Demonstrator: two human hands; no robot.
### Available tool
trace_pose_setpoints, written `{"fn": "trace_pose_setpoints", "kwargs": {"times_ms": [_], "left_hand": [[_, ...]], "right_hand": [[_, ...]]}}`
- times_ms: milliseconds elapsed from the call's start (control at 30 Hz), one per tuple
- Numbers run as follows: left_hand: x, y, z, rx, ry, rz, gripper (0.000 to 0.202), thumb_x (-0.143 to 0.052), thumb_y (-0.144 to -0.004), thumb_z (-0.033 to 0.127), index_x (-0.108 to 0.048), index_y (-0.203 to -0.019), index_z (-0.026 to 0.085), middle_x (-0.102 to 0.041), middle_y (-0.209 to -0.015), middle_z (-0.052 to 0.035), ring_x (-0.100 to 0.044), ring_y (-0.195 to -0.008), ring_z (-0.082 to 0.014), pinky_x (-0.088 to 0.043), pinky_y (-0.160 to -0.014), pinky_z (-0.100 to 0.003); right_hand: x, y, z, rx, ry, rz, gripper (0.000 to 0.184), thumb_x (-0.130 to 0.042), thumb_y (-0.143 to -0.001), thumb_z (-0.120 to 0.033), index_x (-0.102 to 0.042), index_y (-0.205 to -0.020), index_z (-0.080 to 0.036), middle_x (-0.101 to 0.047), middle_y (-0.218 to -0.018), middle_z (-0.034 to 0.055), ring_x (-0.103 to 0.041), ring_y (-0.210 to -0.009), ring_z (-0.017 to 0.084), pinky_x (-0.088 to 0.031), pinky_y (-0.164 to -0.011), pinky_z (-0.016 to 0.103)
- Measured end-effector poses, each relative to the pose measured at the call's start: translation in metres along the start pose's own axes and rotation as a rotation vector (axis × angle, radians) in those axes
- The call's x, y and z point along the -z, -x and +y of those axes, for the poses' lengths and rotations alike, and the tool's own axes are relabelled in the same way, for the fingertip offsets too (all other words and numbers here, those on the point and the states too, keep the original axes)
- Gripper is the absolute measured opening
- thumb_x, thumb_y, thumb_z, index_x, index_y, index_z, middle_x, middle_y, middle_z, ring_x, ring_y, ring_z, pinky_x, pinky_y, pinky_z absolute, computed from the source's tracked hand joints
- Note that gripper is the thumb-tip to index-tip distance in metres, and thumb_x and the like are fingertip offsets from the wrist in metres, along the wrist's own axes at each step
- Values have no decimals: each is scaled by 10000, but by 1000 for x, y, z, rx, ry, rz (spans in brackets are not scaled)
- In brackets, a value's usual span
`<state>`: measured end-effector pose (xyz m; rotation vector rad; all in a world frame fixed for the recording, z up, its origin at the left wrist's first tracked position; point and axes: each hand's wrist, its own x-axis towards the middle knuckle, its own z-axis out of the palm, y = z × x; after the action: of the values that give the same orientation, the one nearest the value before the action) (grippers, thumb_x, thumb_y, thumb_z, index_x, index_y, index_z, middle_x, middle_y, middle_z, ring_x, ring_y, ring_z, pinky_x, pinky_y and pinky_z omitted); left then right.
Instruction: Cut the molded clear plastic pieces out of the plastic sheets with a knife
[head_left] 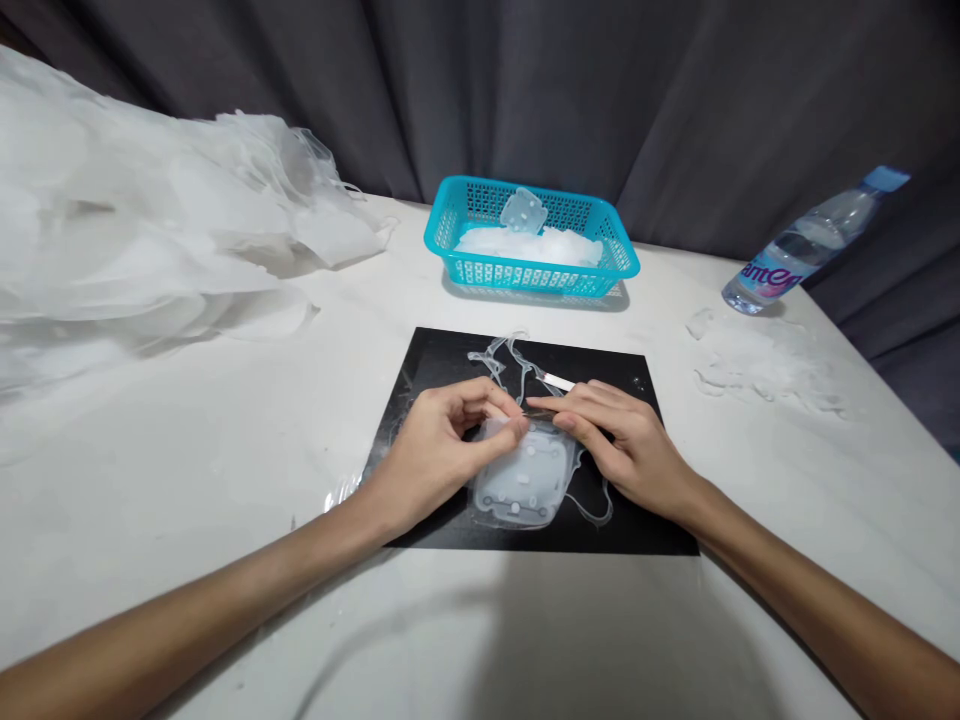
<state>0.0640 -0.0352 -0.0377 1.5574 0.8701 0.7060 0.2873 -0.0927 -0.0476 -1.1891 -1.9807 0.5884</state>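
Observation:
A translucent, rounded-square silicone-like piece [521,482] with small holes and raised marks lies on a black board [442,358]. My left hand [457,435] pinches its far edge between thumb and fingers. From the other side, my right hand [615,435] is closed on a thin metal tool [537,413], its tip against that same edge close to my left fingertips. The tool's exact kind is hidden by the fingers. A white stick-like handle [557,382] shows just beyond my right fingers; whether it belongs to the tool I cannot tell. Thin clear trimmed strips [495,357] curl on the board around the piece.
At the back stands a turquoise basket [532,280] holding similar translucent pieces [523,212]. A large heap of whitish sheets [150,220] covers the left side. To the right are a water bottle [806,250] and a pile of clear scraps [765,360] on the white table [187,500].

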Motion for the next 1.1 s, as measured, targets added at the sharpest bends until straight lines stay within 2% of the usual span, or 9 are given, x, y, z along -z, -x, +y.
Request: {"fn": "trace_pose_setpoints", "kwargs": {"times_ms": [333, 567, 733, 833, 967, 1033, 1100], "left_hand": [[1, 0, 1, 11, -4, -7, 157, -770, -867, 292, -730, -812, 151, -659, -693, 22, -578, -660, -98, -435, -630, -203], [2, 0, 1, 11, 12, -11, 33, -740, -835, 181, -742, -809, 160, -674, -700, 28, -589, -659, -92, -440, -622, -189], [2, 0, 2, 2, 6, -12, 52, -741, -840, 193, -739, -799, 161, -670, -695, 26, -591, -657, -97, -442, -614, -193], [2, -1, 2, 4, 5, -15, 83, -754, -851, 222, -732, -799, 161, -657, -686, 28, -583, -653, -96, -438, -611, -191], [2, -1, 2, 31, 26, -35, 175, -776, -883, 319, -763, -981, 174, -630, -662, 38, -546, -614, -98, -426, -575, -193], [2, 0, 3, 32, 34, -35, 227, -772, -896, 350, -769, -1048, 180, -618, -663, 38, -523, -599, -97, -415, -556, -193], [2, 0, 3, 23, 38, -30, 210, -765, -902, 355, -775, -1013, 177, -607, -660, 34, -508, -593, -94, -401, -544, -191]], "right_hand": [[0, 0, 0, 4, 19, 30, 304, -523, -1098, -230, -732, -1317, -251, -733, -975, 30, -601, -857, 174, -468, -807, 324], [5, 1, 3, -40, -9, 28, 299, -529, -1097, -238, -725, -1323, -243, -693, -868, 13, -580, -826, 173, -452, -791, 316], [4, 0, 5, -48, -14, 11, 277, -548, -1092, -274, -728, -1300, -244, -725, -944, 29, -594, -872, 177, -453, -806, 317], [4, 0, 6, -63, -50, 30, 290, -512, -1107, -293, -720, -1304, -248, -691, -880, 14, -593, -853, 171, -453, -820, 320], [2, 1, 6, -135, -145, 92, 346, -429, -1131, -348, -726, -1261, -230, -613, -815, 6, -607, -822, 162, -465, -799, 313], [2, 0, 6, -189, -188, 92, 325, -479, -1110, -396, -733, -1208, -218, -625, -848, 13, -605, -811, 159, -467, -765, 303], [1, -1, 6, -252, -242, 70, 278, -630, -1034, -439, -738, -1157, -215, -636, -862, 7, -587, -774, 149, -463, -723, 286]]}}
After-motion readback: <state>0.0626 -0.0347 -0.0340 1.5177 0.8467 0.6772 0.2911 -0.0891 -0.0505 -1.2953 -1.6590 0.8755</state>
